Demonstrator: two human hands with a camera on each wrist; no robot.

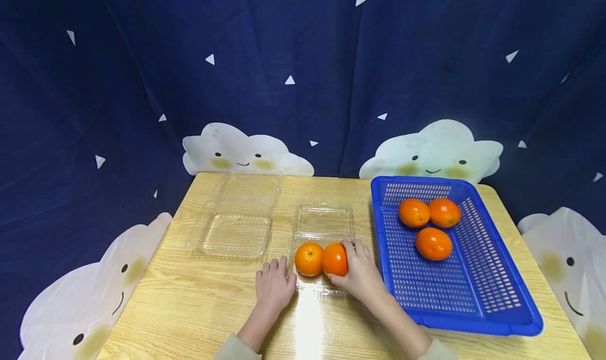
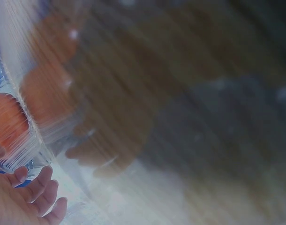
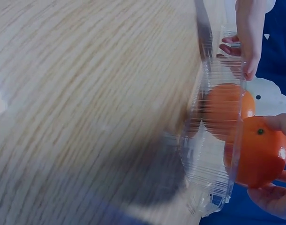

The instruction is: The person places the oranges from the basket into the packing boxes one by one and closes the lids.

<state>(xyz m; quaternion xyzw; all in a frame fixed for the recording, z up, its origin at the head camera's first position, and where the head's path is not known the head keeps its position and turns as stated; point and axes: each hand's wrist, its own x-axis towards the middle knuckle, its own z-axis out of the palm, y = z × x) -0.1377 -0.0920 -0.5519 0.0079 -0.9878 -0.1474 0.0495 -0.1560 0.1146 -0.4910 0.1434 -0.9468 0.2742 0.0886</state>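
The left wrist view crops an orange (image 2: 6, 116) (the head view, both sleeves (image 1: 236, 348)).

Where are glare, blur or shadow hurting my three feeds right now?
Head: mostly clear, but a white glare streak lies on the table on the near side of the oranges; left wrist: murky, the table soft and covered in dark reflections, though the left hand is readable; right wrist: a soft shadow beside the clear container, plus a bright spot at the left edge.
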